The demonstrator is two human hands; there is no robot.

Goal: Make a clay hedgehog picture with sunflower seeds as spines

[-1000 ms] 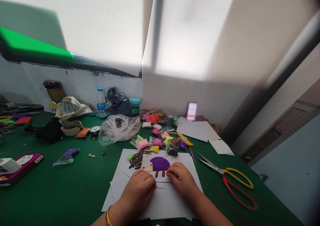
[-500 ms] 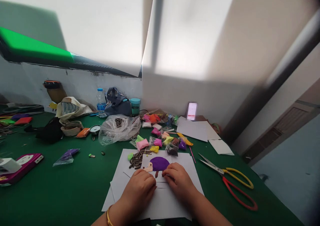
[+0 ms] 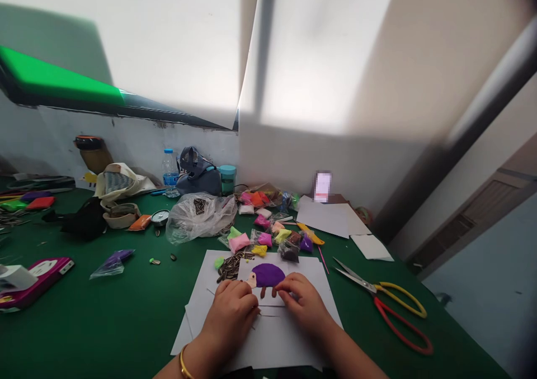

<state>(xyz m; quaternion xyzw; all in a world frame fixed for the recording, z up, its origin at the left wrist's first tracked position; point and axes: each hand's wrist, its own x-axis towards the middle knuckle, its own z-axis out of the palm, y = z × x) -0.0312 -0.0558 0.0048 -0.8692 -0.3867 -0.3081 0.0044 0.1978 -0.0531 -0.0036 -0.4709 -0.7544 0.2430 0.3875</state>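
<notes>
A clay hedgehog with a purple body and a peach face lies on a small white card in front of me. Two brown clay legs hang below its body. My right hand pinches at the right-hand leg, thumb and forefinger at its edge. Beside the face, my left hand is closed with curled fingers. A thin stick-like tip shows under it, but what it holds is mostly hidden. Striped sunflower seeds are heaped just beyond my left hand.
White paper sheets lie under the card. Bagged coloured clay sits behind it, with a plastic bag of seeds further left. Large open scissors lie at the right. A phone leans on the wall.
My right fingers have shifted slightly, showing more of the right-hand brown leg. My left hand has moved slightly left, and a thin tip now shows beneath it.
</notes>
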